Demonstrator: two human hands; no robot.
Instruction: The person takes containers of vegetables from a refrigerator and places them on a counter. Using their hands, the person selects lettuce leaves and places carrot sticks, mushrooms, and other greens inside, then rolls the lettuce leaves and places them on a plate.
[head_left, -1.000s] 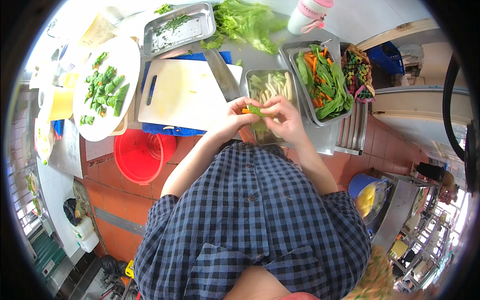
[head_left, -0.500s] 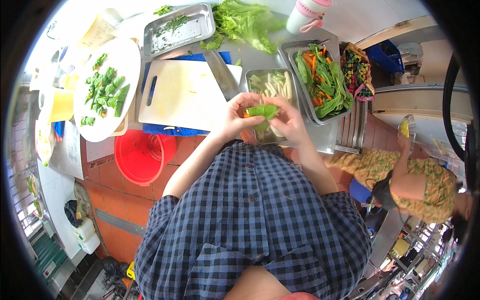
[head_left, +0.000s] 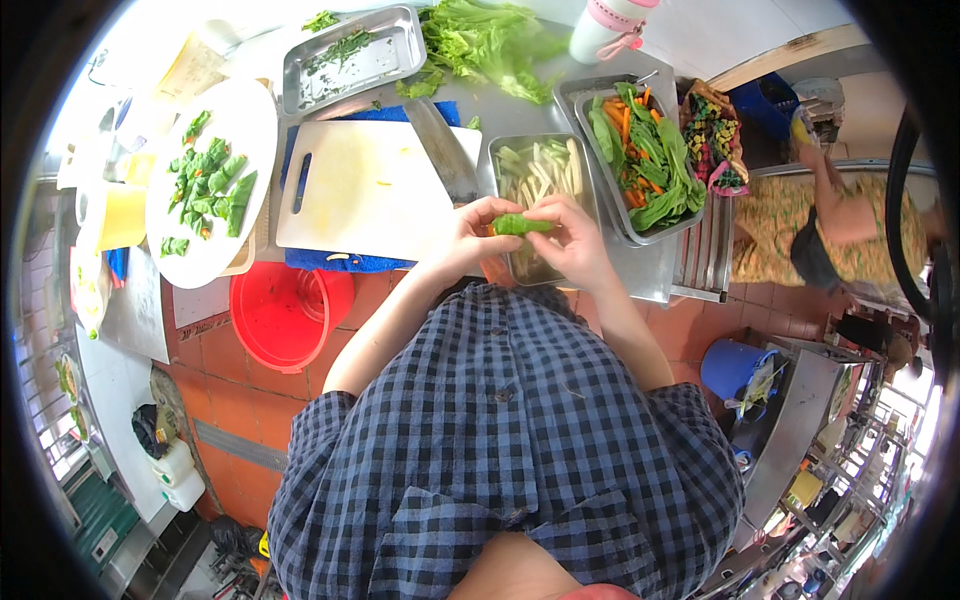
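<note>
Between my two hands is a green leaf roll (head_left: 518, 224), a bit of orange showing at its left end. My left hand (head_left: 474, 232) grips that end with thumb and fingers, while my right hand (head_left: 572, 243) pinches the other end. Both are held just over the counter's near edge, in front of a metal tray of pale vegetable sticks (head_left: 540, 170). To its right, another metal tray (head_left: 648, 238) holds green leaves (head_left: 672, 190) and orange strips (head_left: 627, 122). On the left, a white oval plate (head_left: 262, 130) carries several finished-looking leaf rolls (head_left: 208, 180).
A white cutting board (head_left: 350, 190) lies on a blue cloth, with a cleaver (head_left: 440, 150) across its right side. Behind are a tray of chopped greens (head_left: 350, 60), lettuce (head_left: 490, 50) and a tumbler (head_left: 605, 30). A red bucket (head_left: 290, 315) stands below; a co-worker (head_left: 830, 230) is at right.
The leaf in my hands has gone from a partly open fold to a tighter roll. The co-worker at right has moved farther away, uncovering the blue bucket.
</note>
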